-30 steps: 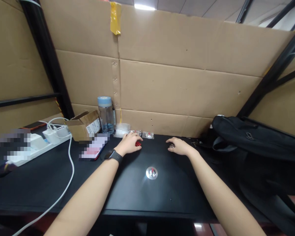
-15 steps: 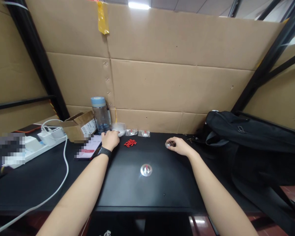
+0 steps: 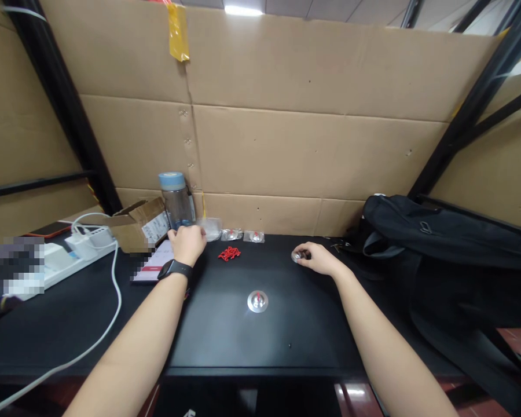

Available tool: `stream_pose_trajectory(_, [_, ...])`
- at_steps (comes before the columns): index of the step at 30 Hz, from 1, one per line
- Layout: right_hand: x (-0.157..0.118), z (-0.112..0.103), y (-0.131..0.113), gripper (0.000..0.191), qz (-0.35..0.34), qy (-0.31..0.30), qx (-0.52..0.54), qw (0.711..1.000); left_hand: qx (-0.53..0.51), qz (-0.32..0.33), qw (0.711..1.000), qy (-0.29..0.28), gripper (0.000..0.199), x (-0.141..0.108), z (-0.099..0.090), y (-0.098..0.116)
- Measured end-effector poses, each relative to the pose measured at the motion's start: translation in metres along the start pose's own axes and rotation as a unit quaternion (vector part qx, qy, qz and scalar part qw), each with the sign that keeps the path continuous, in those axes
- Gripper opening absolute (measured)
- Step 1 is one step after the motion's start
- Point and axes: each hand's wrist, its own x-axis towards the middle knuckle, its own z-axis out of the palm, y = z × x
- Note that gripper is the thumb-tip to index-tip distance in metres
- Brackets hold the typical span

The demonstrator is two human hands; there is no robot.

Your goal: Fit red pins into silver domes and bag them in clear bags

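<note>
My left hand [image 3: 188, 243], with a dark watch on the wrist, is beside the clear plastic packaging [image 3: 211, 227] and in front of the bottle [image 3: 176, 202]. Its fingers curl forward; what they hold, if anything, is hidden. At the right, my right hand [image 3: 316, 257] has its fingers closed on a small round silver piece [image 3: 296, 256] on the black table. Another silver disc with a red centre [image 3: 257, 301] lies between my forearms. Red pieces [image 3: 229, 253] form a small pile near my left hand. Behind them lie two bagged silver discs [image 3: 231, 234].
On the left are a phone [image 3: 160, 259], an open cardboard box [image 3: 139, 226] and a white power strip [image 3: 65, 266] with a cable. A black bag [image 3: 443, 249] covers the right side. Cardboard [image 3: 278, 150] walls the back.
My left hand has shifted slightly left and up, off the edge of the clear packaging. My right hand stays on the silver piece.
</note>
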Motion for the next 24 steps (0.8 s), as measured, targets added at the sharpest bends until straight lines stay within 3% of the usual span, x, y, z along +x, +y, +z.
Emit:
stream_pose_trajectory(5, [0.0, 0.0, -0.002, 0.029, -0.008, 0.006, 0.001, 1.0, -0.027, 0.038, 0.999, 0.018, 0.022, -0.007, -0.027, 0.02])
stream_pose_trajectory(8, [0.0, 0.001, -0.002, 0.029, -0.007, 0.009, 0.002, 1.0, -0.072, 0.142, 0.987, 0.037, 0.02, -0.024, -0.038, 0.051])
stream_pose_trajectory(12, [0.001, 0.001, 0.0, 0.03, -0.003, 0.004, -0.006, 1.0, -0.127, 0.316, 0.94, 0.008, 0.025, -0.056, -0.031, 0.099])
stream_pose_trajectory(15, [0.001, 0.003, 0.0, 0.03, -0.003, 0.008, -0.013, 1.0, -0.129, 0.386, 0.913, -0.021, 0.031, -0.07, -0.015, 0.12])
stream_pose_trajectory(20, [0.001, 0.003, -0.002, 0.027, -0.01, 0.009, -0.017, 1.0, -0.166, 0.413, 0.89, -0.101, 0.031, -0.072, -0.005, 0.12])
stream_pose_trajectory(24, [0.001, 0.002, -0.003, 0.026, -0.006, 0.008, -0.018, 1.0, -0.203, 0.374, 0.899, -0.1, 0.036, -0.064, -0.014, 0.106])
